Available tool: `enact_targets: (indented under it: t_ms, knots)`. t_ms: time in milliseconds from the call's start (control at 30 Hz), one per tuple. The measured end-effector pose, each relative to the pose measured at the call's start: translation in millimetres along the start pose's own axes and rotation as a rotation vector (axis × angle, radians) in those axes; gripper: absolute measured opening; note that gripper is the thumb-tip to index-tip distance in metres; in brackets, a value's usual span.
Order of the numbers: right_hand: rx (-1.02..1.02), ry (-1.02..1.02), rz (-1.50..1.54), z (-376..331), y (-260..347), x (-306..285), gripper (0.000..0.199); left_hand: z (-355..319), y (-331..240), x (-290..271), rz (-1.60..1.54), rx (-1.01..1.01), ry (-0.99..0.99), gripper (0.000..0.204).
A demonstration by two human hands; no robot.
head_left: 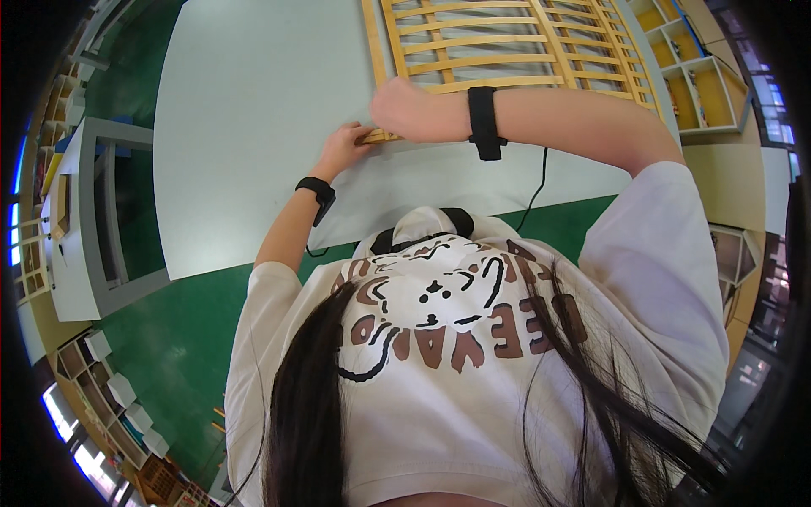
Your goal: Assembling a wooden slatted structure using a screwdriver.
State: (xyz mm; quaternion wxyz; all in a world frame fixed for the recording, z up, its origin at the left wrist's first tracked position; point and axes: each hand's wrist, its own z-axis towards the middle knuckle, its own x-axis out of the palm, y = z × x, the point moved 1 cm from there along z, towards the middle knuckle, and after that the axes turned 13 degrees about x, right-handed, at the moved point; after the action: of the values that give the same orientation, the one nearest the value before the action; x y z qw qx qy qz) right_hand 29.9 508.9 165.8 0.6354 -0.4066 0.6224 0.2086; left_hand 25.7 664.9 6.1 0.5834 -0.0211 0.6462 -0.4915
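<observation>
A light wooden slatted rack (473,46), with long rails crossed by curved slats, lies on the white table (253,110). Its near left corner comes down to my two hands. My left hand (345,147) pinches the end of a wooden strip at that corner, fingertips on its top. Just to the right, my right hand (404,110) is curled over the same corner with the back of the hand turned up. Its fingers are hidden beneath it, so what it grips does not show. Both wrists wear black bands.
A black cable (534,190) hangs over the table's near edge. A grey-white workbench (93,220) stands to the left on the green floor. Shelves with cubbyholes (705,89) are at the far right, and more shelving (106,393) stands at the lower left.
</observation>
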Motion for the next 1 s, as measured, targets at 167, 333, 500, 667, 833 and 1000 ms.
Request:
enact_targets:
  t_ms: [167, 333, 500, 667, 833, 1000]
  knots:
    - [-0.005, -0.057, -0.063, 2, -11, 8, 0.012, -1, 3, 2, -0.013, 0.004, -0.002, 0.031]
    - [-0.09, -0.077, 0.044, -6, -22, -2, 0.011, -3, 5, 1, -0.008, -0.007, 0.008, 0.03]
    - [-0.105, -0.092, 0.011, -7, -21, 0, 0.014, -3, 2, 0, 0.013, -0.02, 0.019, 0.029]
    - [-0.063, 0.15, 0.058, -8, -15, -11, 0.024, -4, -2, -3, 0.006, -0.034, 0.02, 0.029]
    - [-0.068, 0.056, -0.08, -6, -17, 4, 0.03, -2, 1, -3, 0.017, -0.011, 0.023, 0.03]
    - [-0.08, -0.036, -0.249, -9, -13, 8, 0.022, -2, 2, -2, 0.099, -0.015, 0.04, 0.03]
